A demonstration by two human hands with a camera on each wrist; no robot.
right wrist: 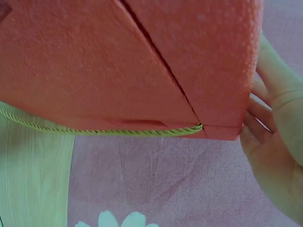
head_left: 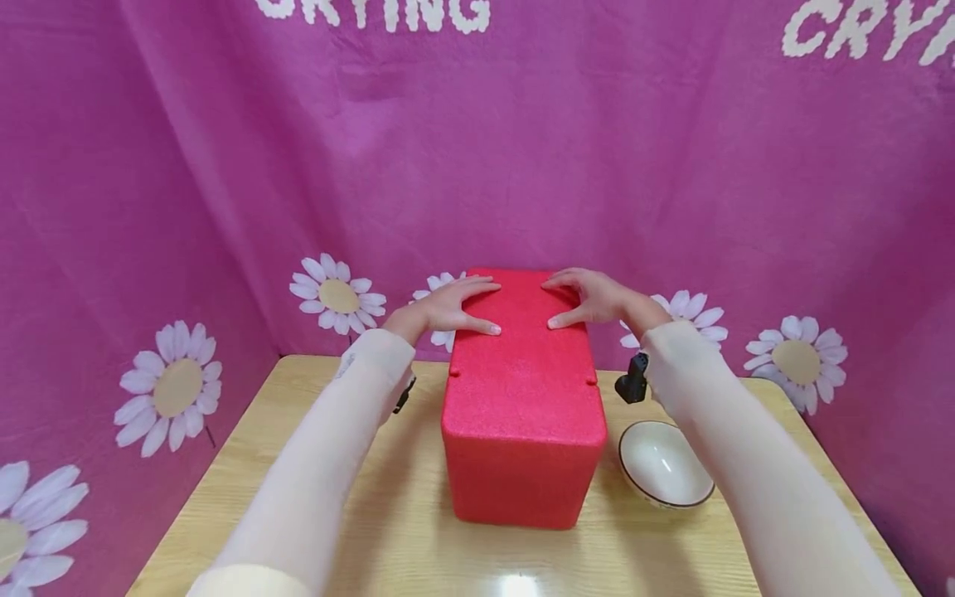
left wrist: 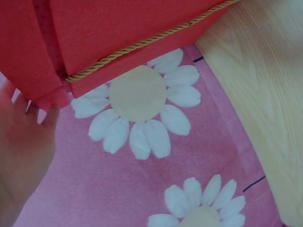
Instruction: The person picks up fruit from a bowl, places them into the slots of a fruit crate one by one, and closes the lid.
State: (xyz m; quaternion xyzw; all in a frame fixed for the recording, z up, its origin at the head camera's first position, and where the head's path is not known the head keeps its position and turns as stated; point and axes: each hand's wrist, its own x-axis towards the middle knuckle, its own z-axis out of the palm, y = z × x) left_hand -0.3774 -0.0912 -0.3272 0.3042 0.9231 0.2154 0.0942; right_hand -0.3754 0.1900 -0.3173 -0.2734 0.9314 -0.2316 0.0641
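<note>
A tall red box (head_left: 524,489) with a fitted red lid (head_left: 522,390) stands on the wooden table. At the lid's far left edge is my left hand (head_left: 455,305), its thumb and fingers spread onto the top. My right hand (head_left: 593,297) mirrors it at the far right edge, fingers extended over the top. In the left wrist view a twisted gold cord (left wrist: 147,41) hangs along the box's side, beside a dark gap under the lid. The right wrist view has another cord (right wrist: 109,132) and a thin dark seam; the right fingers (right wrist: 258,113) lie against the lid's edge.
To the right of the box, under my right forearm, sits a white bowl (head_left: 664,464) with a dark rim. A purple cloth (head_left: 485,166) with white daisies hangs behind and beside the wooden table (head_left: 395,539). Black wrist cameras (head_left: 632,380) stick out below my sleeves.
</note>
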